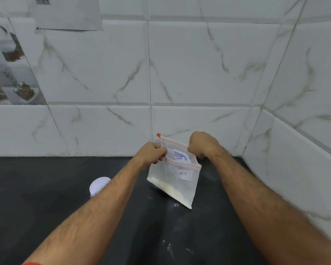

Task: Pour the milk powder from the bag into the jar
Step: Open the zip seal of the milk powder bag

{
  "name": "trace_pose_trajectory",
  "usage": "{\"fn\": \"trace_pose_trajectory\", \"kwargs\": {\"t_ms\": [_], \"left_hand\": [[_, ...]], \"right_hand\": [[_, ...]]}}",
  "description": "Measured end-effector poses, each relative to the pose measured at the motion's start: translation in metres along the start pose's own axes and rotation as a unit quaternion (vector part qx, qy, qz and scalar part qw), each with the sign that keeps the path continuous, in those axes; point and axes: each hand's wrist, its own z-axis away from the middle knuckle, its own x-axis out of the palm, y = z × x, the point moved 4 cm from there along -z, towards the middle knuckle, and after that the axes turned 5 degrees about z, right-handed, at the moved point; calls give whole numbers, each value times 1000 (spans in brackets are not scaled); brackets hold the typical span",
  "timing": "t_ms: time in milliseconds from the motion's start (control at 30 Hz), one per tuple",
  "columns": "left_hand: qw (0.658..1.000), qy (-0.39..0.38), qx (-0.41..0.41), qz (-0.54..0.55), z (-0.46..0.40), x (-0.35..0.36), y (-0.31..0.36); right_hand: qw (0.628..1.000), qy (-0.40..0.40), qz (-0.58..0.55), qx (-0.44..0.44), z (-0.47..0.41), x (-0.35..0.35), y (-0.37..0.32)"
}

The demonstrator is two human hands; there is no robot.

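two bare forearms of yours reach out over the black countertop (46, 188), dusted with white specks. a white round-lidded jar (98, 185) peeks from behind your left arm. your left hand (148, 153) and right hand (202, 143) each pinch one side of the clear zip bag of pale powder (173, 185), its mouth parted, before the marbled white tile wall (199, 64).
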Motion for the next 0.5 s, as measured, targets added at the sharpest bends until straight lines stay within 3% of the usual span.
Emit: {"fn": "trace_pose_trajectory", "kwargs": {"t_ms": [200, 500], "left_hand": [[972, 58, -27, -227, -21, -53, 0], [945, 96, -9, -313, -47, -58, 28]], "right_hand": [[995, -16, -72, 71, -17, 5, 22], [959, -109, -246, 85, -29, 29, 12]]}}
